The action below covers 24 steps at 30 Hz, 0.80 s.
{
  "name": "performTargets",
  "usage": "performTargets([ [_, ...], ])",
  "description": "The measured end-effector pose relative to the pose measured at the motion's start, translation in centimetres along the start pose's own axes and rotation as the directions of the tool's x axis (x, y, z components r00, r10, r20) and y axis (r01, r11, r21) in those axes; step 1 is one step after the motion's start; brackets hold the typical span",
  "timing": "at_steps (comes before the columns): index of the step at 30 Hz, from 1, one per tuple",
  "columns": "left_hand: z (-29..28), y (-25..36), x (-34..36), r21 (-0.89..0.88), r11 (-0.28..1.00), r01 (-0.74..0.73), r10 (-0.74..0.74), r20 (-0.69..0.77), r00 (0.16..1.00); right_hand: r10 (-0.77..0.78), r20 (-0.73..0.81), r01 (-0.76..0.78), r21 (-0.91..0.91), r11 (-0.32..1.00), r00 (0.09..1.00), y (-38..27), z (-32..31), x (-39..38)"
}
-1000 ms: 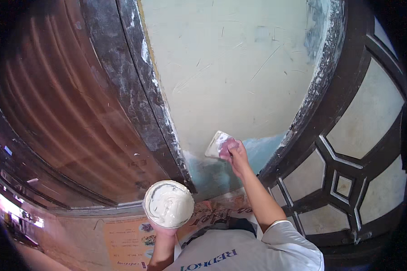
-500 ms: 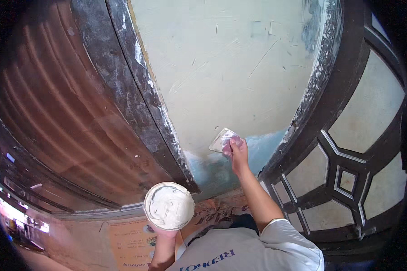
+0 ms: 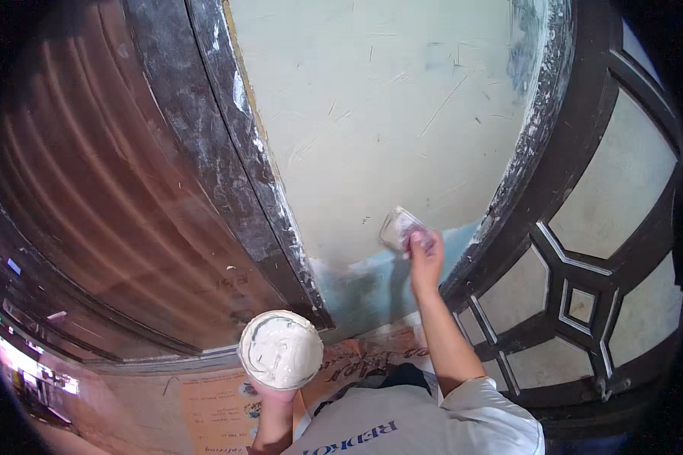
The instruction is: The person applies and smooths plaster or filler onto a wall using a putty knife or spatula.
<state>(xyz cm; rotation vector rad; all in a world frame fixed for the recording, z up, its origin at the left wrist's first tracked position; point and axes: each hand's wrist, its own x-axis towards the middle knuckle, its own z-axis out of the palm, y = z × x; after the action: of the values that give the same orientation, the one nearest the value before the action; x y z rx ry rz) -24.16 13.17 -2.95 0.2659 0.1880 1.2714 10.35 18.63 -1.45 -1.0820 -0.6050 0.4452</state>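
Note:
My left hand (image 3: 275,395) is closed on a round tub (image 3: 281,350) of thick white paste, held low at the centre-left; most of its fingers are hidden under the tub. My right hand (image 3: 425,254) grips a putty scraper (image 3: 397,226) with a pinkish handle and a paste-smeared, slightly blurred blade, at the pale wall panel (image 3: 379,121). The panel has scratches and smears, and its lower band shows pale blue-green (image 3: 364,292) just below the scraper.
A dark, paint-spattered frame (image 3: 228,152) borders the panel on the left, beside a glossy brown wooden panel (image 3: 121,189). On the right stands a dark door (image 3: 554,197) with pale shaped insets. Printed orange sheets (image 3: 209,409) lie along the floor below.
My right hand with the scraper has moved right and a little upward along the panel. The tub in my left hand has dropped very slightly in the view.

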Motion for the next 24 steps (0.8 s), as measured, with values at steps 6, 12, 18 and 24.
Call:
performTargets([
  [6, 1.1, -0.3, 1.1, -0.045, 0.998, 0.049, -0.052, -0.083, 0.995, -0.733, 0.243, 0.680, -0.625, 0.383, 0.636, -9.9, 1.2, 1.9],
  [12, 2.2, -0.5, 0.4, 0.473, 0.870, -0.138, 0.092, 0.118, 0.989, -0.711, 0.227, 0.514, -0.830, 0.216, 0.666, -9.1, 2.0, 2.6],
  [18, 0.8, 0.1, 0.3, 0.042, 0.996, 0.077, -0.078, 0.009, 0.997, -0.687, 0.416, 0.708, -0.676, 0.204, 0.596, 0.4, 3.9, 2.3],
  [24, 1.0, 0.3, 0.5, -0.023, 0.995, 0.096, -0.097, -0.056, 0.994, -0.270, 0.771, 0.817, -0.541, 0.199, 0.577, 11.0, 2.7, -11.7],
])
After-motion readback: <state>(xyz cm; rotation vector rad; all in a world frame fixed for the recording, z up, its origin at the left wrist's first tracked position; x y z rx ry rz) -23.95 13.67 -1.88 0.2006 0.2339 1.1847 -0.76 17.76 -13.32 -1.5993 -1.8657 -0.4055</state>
